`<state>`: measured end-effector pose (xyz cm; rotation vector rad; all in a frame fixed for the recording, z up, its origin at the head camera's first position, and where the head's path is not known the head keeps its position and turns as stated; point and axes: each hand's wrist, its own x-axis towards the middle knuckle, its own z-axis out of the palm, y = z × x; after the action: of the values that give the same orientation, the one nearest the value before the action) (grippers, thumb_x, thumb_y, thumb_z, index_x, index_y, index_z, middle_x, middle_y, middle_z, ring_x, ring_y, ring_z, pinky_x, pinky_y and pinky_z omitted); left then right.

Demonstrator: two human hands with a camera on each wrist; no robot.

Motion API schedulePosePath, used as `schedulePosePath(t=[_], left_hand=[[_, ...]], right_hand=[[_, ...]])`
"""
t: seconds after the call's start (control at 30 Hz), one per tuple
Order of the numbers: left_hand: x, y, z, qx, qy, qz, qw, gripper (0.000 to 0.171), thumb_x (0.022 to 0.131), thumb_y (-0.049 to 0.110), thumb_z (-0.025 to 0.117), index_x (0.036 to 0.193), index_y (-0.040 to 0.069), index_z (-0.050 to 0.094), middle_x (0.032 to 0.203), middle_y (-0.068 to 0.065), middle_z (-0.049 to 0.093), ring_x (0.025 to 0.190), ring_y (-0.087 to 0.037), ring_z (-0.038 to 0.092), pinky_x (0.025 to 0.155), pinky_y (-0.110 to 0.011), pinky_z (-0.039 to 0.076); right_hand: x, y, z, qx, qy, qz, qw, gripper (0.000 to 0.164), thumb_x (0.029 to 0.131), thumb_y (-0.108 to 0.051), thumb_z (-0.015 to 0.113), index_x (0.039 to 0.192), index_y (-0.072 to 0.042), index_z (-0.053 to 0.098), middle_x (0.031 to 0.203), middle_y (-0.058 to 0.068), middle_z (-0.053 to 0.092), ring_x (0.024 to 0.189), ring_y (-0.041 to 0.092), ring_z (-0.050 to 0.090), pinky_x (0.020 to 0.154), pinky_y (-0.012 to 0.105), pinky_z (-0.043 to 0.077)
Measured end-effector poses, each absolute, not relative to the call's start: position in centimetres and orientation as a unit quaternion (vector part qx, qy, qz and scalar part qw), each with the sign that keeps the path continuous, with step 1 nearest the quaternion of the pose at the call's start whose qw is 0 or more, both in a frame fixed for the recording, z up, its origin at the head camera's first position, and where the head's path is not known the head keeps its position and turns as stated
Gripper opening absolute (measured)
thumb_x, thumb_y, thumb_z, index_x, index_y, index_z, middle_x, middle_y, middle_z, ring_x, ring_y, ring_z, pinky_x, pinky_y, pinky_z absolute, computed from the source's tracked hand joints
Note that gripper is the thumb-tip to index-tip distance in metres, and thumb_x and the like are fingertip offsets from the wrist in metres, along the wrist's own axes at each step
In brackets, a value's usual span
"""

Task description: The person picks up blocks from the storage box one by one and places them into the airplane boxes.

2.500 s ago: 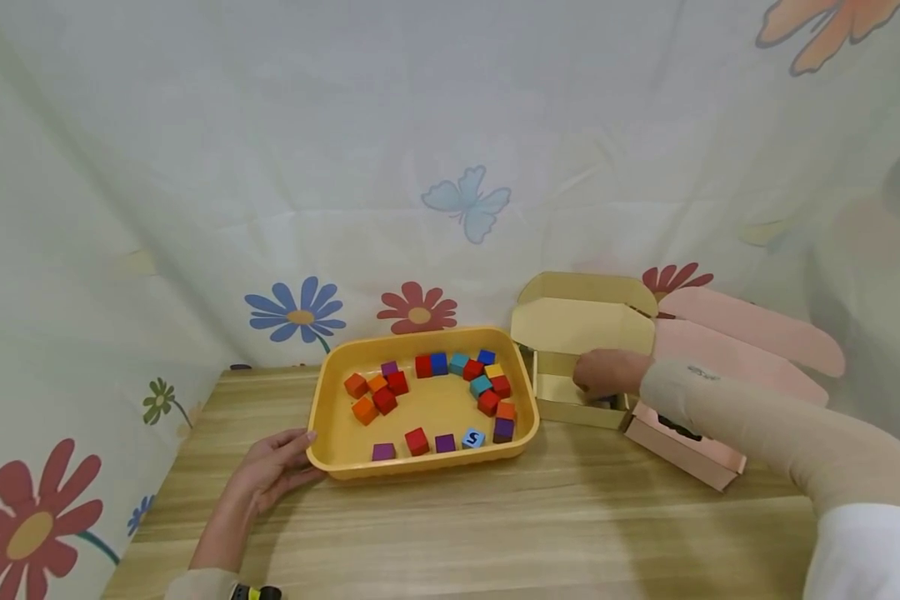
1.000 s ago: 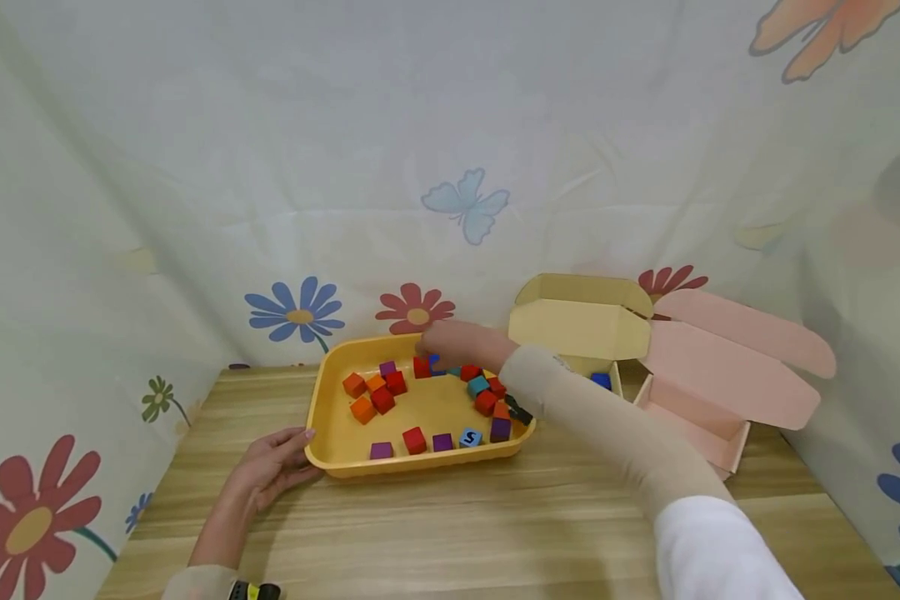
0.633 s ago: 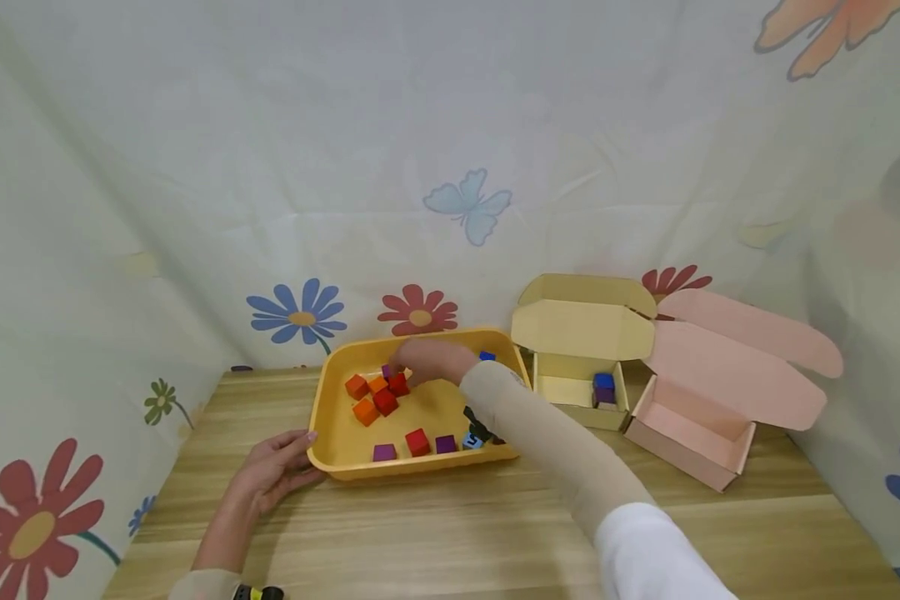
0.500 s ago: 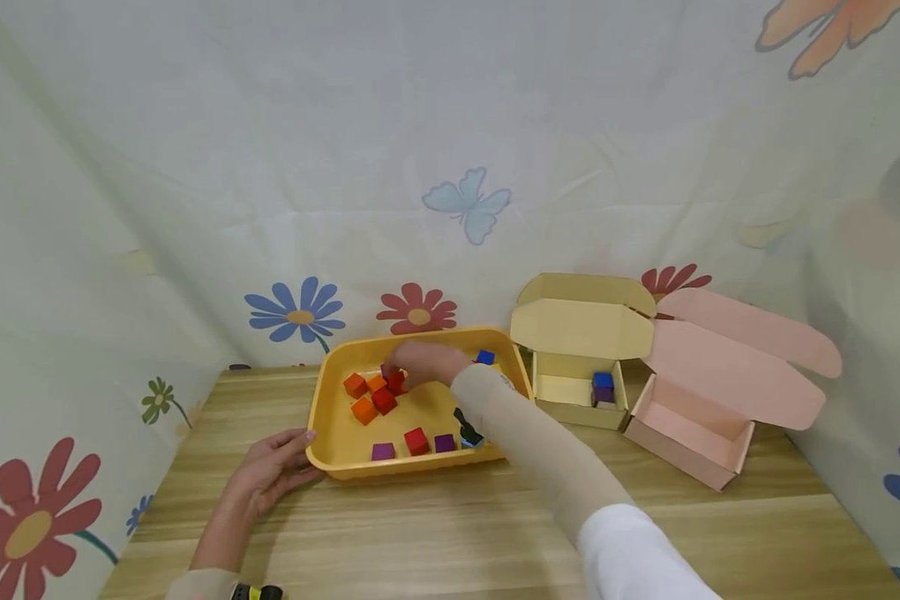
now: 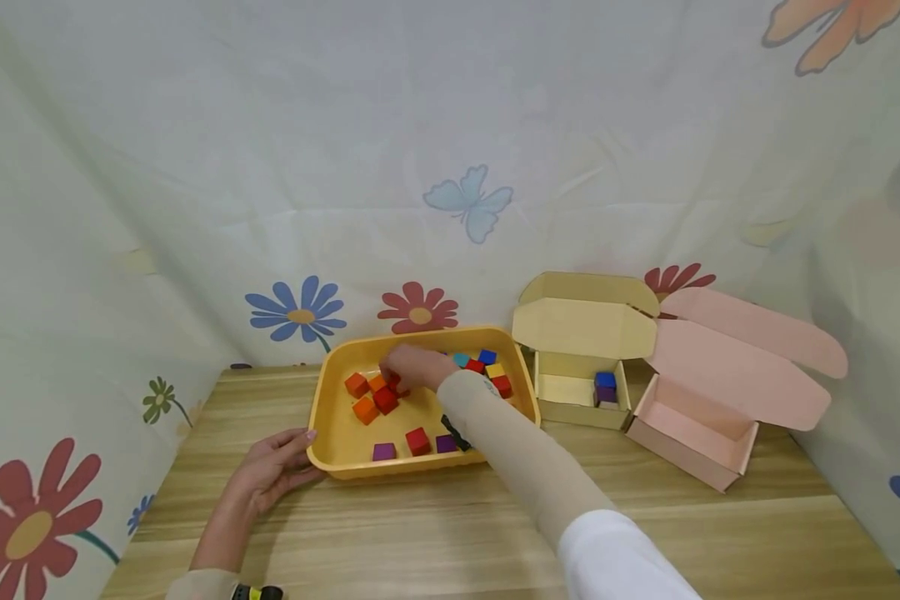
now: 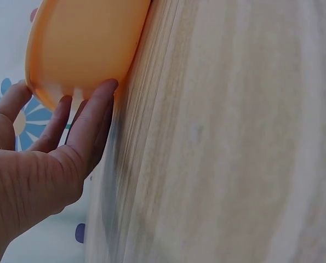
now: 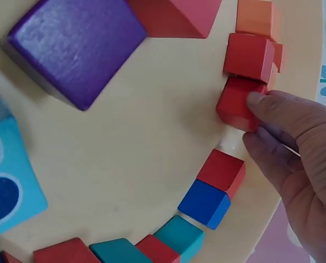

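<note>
A yellow plastic tray [image 5: 420, 471] holding several small coloured blocks sits on the wooden table. At its left end my left hand [image 5: 270, 467] holds it; the left wrist view shows a digit on the rim and the other fingertips on the tray's outer wall [image 6: 86, 44]. My right hand [image 5: 417, 367] reaches into the tray's back left part. In the right wrist view, its thumb and fingers pinch a red block [image 7: 236, 104] at the end of a cluster with another red block [image 7: 247, 56] and an orange block [image 7: 254, 17]. The hand covers what lies behind that red block.
An open pale yellow box [image 5: 581, 414], with a blue block [image 5: 605, 380] and a purple block [image 5: 605, 395] inside, stands right of the tray. Beside it is an open pink box [image 5: 682, 454]. A flower-printed cloth [image 5: 465, 275] hangs behind the table.
My right hand has left the pale yellow box and moved left into the tray, ending over the red and orange cluster. The purple block behind it is now hidden. My left hand stays put.
</note>
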<state>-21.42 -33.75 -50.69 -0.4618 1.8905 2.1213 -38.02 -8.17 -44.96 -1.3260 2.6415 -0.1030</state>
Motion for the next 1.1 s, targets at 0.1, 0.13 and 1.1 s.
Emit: schedulePosePath(t=[0.1, 0.13, 1.1], left_hand=[[-21.3, -33.7, -50.7, -0.16, 0.652, 0.73, 0.133, 0.076, 0.099, 0.033, 0.068, 0.155, -0.004, 0.032, 0.141, -0.025, 0.056, 0.111, -0.028, 0.068, 0.096, -0.051, 0.056], [-21.3, -33.6, -50.7, -0.16, 0.653, 0.728, 0.133, 0.076, 0.1, 0.033, 0.068, 0.155, -0.004, 0.032, 0.142, -0.025, 0.055, 0.111, -0.028, 0.068, 0.096, -0.051, 0.056], [-21.5, -33.8, -50.5, -0.151, 0.654, 0.728, 0.137, 0.075, 0.099, 0.031, 0.068, 0.155, -0.004, 0.032, 0.142, -0.024, 0.054, 0.11, -0.027, 0.069, 0.096, -0.051, 0.056]], right_hand=[[-37.8, -8.1, -44.9, -0.44, 0.892, -0.034, 0.099, 0.014, 0.093, -0.013, 0.076, 0.104, -0.015, 0.069, 0.093, -0.005, 0.064, 0.088, 0.013, 0.057, 0.077, 0.016, 0.05], [-37.8, -8.0, -44.9, -0.438, 0.892, -0.035, 0.104, 0.014, 0.093, -0.013, 0.076, 0.104, -0.015, 0.068, 0.092, -0.005, 0.063, 0.088, 0.013, 0.057, 0.076, 0.016, 0.05], [-37.2, 5.5, -35.8, -0.488, 0.871, -0.021, 0.051, 0.022, 0.092, -0.014, 0.078, 0.112, -0.012, 0.069, 0.103, 0.001, 0.068, 0.096, 0.018, 0.06, 0.087, 0.024, 0.056]])
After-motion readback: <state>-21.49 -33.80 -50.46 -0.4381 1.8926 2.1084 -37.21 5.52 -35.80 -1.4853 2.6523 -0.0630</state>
